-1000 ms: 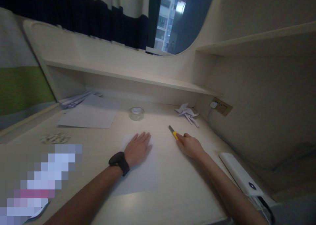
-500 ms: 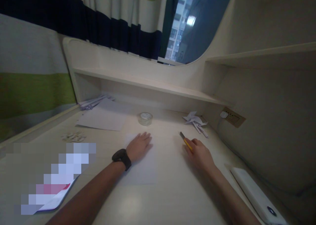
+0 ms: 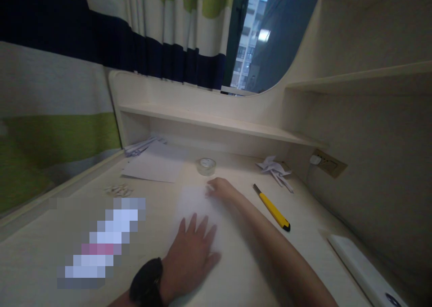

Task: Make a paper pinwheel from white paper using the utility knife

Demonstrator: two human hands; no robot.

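Note:
A white sheet of paper (image 3: 194, 199) lies on the desk in front of me. My left hand (image 3: 191, 255), with a black watch (image 3: 147, 282) on its wrist, rests over the sheet's near part, fingers spread. My right hand (image 3: 220, 188) is at the sheet's far right corner, fingers loosely bent and slightly apart; whether they touch the paper I cannot tell. To the right of that forearm lies a yellow utility knife (image 3: 274, 209), its blade end pointing away from me. A roll of clear tape (image 3: 206, 166) sits just beyond my right hand.
At the back left are more paper sheets (image 3: 153, 163) and rolled paper strips (image 3: 138, 147). Small pale pieces (image 3: 119, 190) lie nearer, beside a blurred-out object (image 3: 111, 235). A paper pinwheel (image 3: 273, 166) is at the back right. A white box-like object (image 3: 361, 266) lies along the right wall.
My right hand has let go of the utility knife, which now lies on the desk, and has moved left to the paper. My left hand has drawn nearer to me and its fingers have spread.

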